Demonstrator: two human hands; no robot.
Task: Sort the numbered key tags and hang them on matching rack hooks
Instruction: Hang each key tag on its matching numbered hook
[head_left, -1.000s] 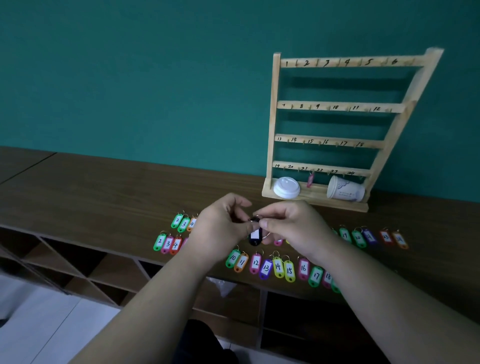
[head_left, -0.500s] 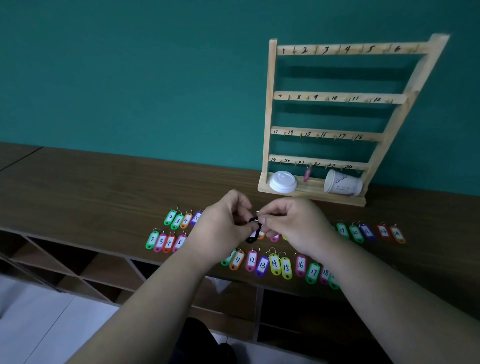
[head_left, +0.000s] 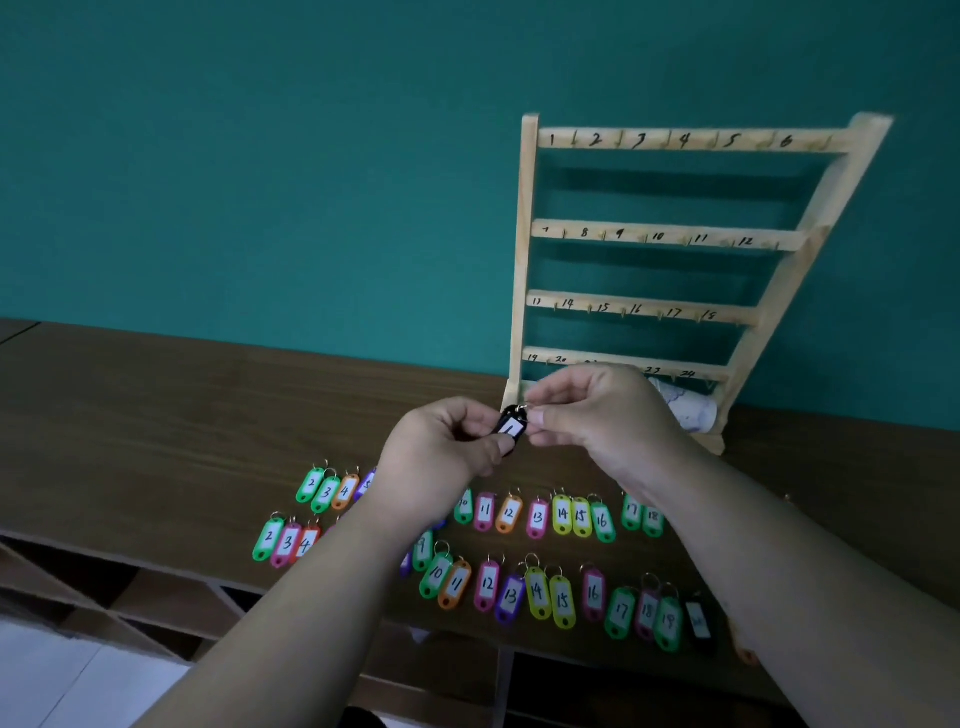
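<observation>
Clerk: Item: black key tag (head_left: 511, 428), white label marked "1". Location?

Checker: Centre of frame, held above the table (head_left: 156, 405), in front of the foot of the wooden rack (head_left: 675, 140). The left hand (head_left: 441, 457) pinches the tag's lower body between thumb and curled fingers. The right hand (head_left: 602, 415) has its fingertips closed at the metal ring (head_left: 522, 409) on top, apparently gripping it, though the ring is too small to be sure.

Clerk: Change over the last half second?

Checker: The tag was tilted, low over the tag rows. It is now lifted toward the rack, label turned to the camera and legible. Both hands have kept hold.

Clerk: Bearing on the task?

Checker: The number is readable, so sorting of this piece looks settled; hanging is not yet done. Hook 1 (head_left: 574, 139) sits at the left end of the top rail, upper right of frame, well above the hands.

Clerk: Remaining stock?

Checker: Two rows of coloured tags (head_left: 537, 517) on the table, lower centre, numbered from 2 into the teens. One paper cup (head_left: 685, 410) lies on the rack's base, behind the right hand.
</observation>
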